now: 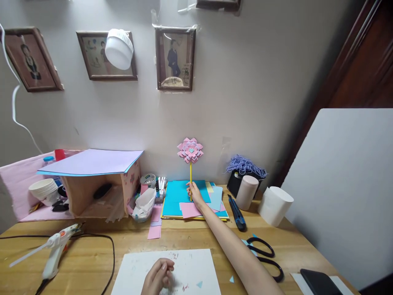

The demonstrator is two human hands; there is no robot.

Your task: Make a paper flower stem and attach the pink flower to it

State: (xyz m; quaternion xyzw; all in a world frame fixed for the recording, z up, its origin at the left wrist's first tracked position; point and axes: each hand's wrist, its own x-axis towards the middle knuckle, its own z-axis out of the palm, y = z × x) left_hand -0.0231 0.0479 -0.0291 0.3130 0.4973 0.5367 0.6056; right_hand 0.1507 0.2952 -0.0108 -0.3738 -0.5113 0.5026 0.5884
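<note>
My right hand (195, 191) reaches forward with its fingers wrapped around the yellow stick (190, 172) of a paper flower. The flower head (190, 150) has layered pink and lilac petals with a pale blue centre, and stands upright against the wall. Below that hand lies a stack of coloured sheets, with a blue sheet (175, 205) and a pink piece (188, 210) on top. Over the white sheet (132, 274) at the front is my left hand (159, 276), its fingers curled in and nothing visible in them. A small blue paper triangle (199, 284) lies beside it.
On the left are a glue gun (58, 248) with its cable and a cardboard box (95, 184) under a lilac sheet. To the right lie a utility knife (237, 213), black-handled scissors (260, 254), paper rolls (275, 206) and a phone (319, 282). Purple yarn (245, 164) stands behind.
</note>
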